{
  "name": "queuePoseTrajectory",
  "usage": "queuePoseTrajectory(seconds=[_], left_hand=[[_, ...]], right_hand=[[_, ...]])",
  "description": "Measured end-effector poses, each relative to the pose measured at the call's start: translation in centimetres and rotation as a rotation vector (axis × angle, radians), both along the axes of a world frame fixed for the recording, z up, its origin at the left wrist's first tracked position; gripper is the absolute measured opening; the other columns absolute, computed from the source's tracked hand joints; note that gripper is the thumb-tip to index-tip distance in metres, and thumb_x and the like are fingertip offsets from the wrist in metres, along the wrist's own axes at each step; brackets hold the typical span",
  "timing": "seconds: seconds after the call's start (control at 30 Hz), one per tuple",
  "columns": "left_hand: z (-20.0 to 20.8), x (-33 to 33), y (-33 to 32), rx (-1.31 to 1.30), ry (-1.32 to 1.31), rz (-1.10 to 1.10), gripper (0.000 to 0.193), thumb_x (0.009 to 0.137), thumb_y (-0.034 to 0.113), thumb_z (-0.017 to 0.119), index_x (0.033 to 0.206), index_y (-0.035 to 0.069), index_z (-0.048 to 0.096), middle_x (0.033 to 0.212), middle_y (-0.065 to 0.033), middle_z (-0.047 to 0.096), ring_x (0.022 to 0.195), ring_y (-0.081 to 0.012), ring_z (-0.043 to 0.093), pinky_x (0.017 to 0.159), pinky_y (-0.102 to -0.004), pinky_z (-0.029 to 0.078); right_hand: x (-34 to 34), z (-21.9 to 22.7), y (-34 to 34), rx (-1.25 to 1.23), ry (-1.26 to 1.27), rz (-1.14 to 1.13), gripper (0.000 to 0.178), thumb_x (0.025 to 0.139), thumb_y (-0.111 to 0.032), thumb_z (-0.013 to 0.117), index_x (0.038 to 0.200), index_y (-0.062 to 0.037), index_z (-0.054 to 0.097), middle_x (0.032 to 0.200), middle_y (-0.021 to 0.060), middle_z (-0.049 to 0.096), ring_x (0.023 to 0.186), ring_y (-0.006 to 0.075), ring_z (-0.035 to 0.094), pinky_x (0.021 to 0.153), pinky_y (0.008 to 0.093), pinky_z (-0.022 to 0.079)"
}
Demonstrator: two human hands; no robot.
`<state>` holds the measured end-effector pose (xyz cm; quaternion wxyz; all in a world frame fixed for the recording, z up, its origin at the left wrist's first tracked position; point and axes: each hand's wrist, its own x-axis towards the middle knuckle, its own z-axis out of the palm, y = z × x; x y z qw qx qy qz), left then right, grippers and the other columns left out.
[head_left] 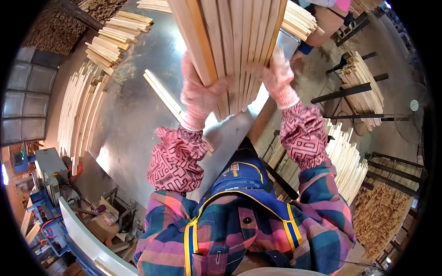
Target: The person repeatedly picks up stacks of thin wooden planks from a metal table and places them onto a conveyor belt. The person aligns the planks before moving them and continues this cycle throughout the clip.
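A thick bundle of long wooden strips (pixel 237 41) stretches away from me over the metal table (pixel 133 106). My left hand (pixel 200 92), in a pinkish-white glove, grips the bundle's left side near its close end. On the right side, my gloved right hand (pixel 276 76) is closed round the same bundle, slightly blurred. The strips' near ends are uneven, and their far ends run out of view at the top. Beside my left hand, a pair of loose strips (pixel 162 94) lies slanted on the table.
Stacked strips (pixel 83 110) line the table's left edge, with more piles (pixel 115 39) behind. Black metal racks (pixel 343 92) holding strips stand at the right, near a fan (pixel 412 112). A person (pixel 324 23) is at the far right. Blue machinery (pixel 48 221) sits lower left.
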<state>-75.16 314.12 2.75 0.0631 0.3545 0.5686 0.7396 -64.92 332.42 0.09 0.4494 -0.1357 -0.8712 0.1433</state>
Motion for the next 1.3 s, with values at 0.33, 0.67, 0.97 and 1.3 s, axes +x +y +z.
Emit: queuePoseTrajectory(seconds=[0.33, 0.67, 0.97, 1.3], left_hand=[[-2.7, 6.0, -9.4, 0.269, -0.488, -0.045, 0.107, 0.067, 0.016, 0.084, 0.146, 0.009, 0.012, 0.129, -0.0130, 0.047, 0.119, -0.0235, 0.047, 0.096, -0.0372, 0.044], [-9.2, 16.3, -28.2, 0.297, -0.672, 0.899, 0.114, 0.072, 0.012, 0.080, 0.148, 0.018, -0.005, 0.139, -0.0178, 0.038, 0.126, -0.0304, 0.041, 0.100, -0.0465, 0.043], [-21.6, 25.2, -36.1, -0.750, -0.554, 1.180, 0.084, 0.083, 0.029, 0.069, 0.145, 0.007, 0.019, 0.140, -0.0190, 0.033, 0.125, -0.0230, 0.040, 0.101, -0.0347, 0.037], [-15.8, 16.9, -53.5, -0.675, -0.669, 0.308, 0.040, 0.091, 0.018, 0.056, 0.128, 0.005, 0.050, 0.117, -0.0081, 0.059, 0.105, -0.0161, 0.056, 0.093, -0.0289, 0.043]], right_hand=[[2.0, 1.2, -8.7, -0.635, -0.140, 0.337, 0.062, 0.070, -0.032, 0.076, 0.116, 0.0022, 0.054, 0.087, 0.0085, 0.067, 0.068, 0.0192, 0.065, 0.064, 0.0336, 0.054], [-3.9, 2.9, -33.8, -0.497, -1.205, 0.799, 0.075, 0.075, -0.050, 0.069, 0.132, -0.0067, 0.049, 0.110, 0.0141, 0.065, 0.098, 0.0246, 0.063, 0.088, 0.0343, 0.050], [-8.6, -3.8, -55.9, 0.590, -1.787, 1.101, 0.067, 0.087, -0.066, 0.036, 0.126, -0.0140, 0.054, 0.118, 0.0096, 0.061, 0.110, 0.0238, 0.058, 0.090, 0.0484, 0.047], [-1.7, -13.2, -54.0, 0.021, -0.683, 0.760, 0.057, 0.086, -0.045, 0.053, 0.132, -0.0122, 0.045, 0.137, 0.0150, 0.045, 0.130, 0.0340, 0.037, 0.109, 0.0418, 0.029]])
